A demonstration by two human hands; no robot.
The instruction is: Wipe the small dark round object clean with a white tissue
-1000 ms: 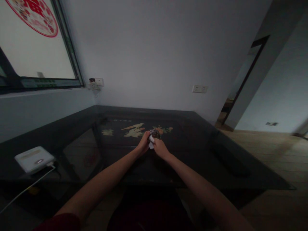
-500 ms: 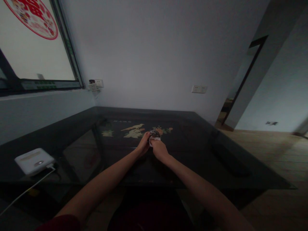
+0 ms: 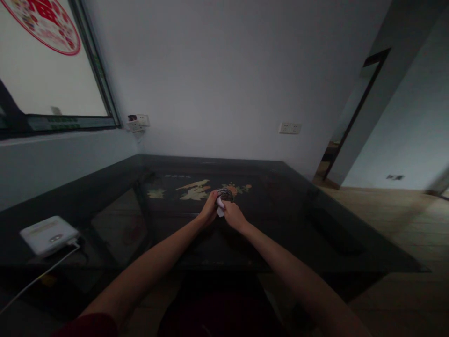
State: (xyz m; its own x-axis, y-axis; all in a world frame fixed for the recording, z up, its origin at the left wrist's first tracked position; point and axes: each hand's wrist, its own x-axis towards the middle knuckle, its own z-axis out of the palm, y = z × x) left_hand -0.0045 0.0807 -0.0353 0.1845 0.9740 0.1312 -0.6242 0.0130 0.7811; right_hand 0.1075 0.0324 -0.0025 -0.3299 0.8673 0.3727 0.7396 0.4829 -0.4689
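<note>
A white box-shaped device sits near the left end of the table, with a white cable plugged into its near right corner and running down past the table's front edge. It stands well apart from the hands. Over to the right is a long dark shape; whether it lies on the tabletop or is a reflection cannot be told.

The table is black and glossy, its top bearing a pale bird design and coloured flowers, just beyond the hands. It stands against a plain wall carrying a double socket. At the left is a window with a round red-and-white sticker; at the right, a doorway and a pale floor.

A dark rounded object with light markings is held above the middle of the table, between the two hands. The left hand grips its left side. The right hand is closed on a white cloth or tissue against the object's near side. The fingers are too small and dim to make out singly.
</note>
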